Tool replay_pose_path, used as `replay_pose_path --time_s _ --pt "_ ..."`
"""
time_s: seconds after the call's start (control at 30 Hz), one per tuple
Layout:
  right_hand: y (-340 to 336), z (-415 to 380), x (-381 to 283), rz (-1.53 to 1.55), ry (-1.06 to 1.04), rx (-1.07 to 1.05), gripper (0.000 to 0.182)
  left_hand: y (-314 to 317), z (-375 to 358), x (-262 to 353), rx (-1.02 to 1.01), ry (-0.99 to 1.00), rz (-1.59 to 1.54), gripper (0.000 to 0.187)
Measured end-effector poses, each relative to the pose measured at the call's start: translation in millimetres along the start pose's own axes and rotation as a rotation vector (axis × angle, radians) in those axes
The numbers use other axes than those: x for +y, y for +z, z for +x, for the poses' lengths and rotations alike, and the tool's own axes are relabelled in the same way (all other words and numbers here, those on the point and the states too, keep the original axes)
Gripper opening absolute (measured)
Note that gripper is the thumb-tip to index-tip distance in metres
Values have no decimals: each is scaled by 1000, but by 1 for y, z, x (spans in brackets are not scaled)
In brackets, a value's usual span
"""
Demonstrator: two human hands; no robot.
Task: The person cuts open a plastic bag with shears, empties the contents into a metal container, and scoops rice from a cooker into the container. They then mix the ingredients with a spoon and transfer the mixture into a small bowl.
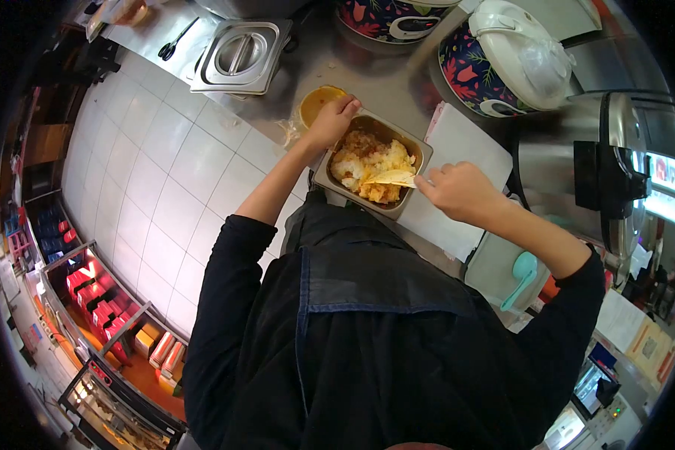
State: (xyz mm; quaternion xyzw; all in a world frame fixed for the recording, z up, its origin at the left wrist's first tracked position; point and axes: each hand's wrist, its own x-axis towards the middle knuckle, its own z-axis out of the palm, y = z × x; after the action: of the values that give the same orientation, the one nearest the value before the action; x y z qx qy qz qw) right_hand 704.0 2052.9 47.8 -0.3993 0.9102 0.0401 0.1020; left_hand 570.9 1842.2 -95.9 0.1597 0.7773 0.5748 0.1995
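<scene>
A steel pan (pixel 424 155) holds white rice mixed with orange and brown food (pixel 367 166). My right hand (pixel 457 191) is closed round the handle end of a pale spatula (pixel 391 178), whose blade lies on the rice. My left hand (pixel 336 120) is at the pan's far left corner, fingers bent; whether it grips the pan's rim or the bowl beside it cannot be made out. That yellow-stained bowl (pixel 315 102) stands just left of the pan, partly behind my left hand.
A lidded steel container (pixel 240 56) and black scissors (pixel 177 41) lie at the upper left. Two flower-patterned cookers (pixel 465 67) stand at the back, a large steel cooker (pixel 555 157) at right. A white board (pixel 469 150) lies beside the pan; a turquoise ladle (pixel 521 279) rests in a tray.
</scene>
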Motion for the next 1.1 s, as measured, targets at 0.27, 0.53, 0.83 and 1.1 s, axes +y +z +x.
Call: replay_pose_path --time_s 0.27,0.53,0.83,1.1 --pt "36 75 6 55 77 -63 11 -4 3 2 -83 -46 99 38" --pt "-22 67 17 -37 125 -239 10 -5 2 5 -89 -27 59 35" --pt "26 47 -20 133 122 -206 11 -1 0 5 -50 -51 51 36" --pt "19 73 9 19 167 -143 10 -3 0 6 -34 -20 63 38"
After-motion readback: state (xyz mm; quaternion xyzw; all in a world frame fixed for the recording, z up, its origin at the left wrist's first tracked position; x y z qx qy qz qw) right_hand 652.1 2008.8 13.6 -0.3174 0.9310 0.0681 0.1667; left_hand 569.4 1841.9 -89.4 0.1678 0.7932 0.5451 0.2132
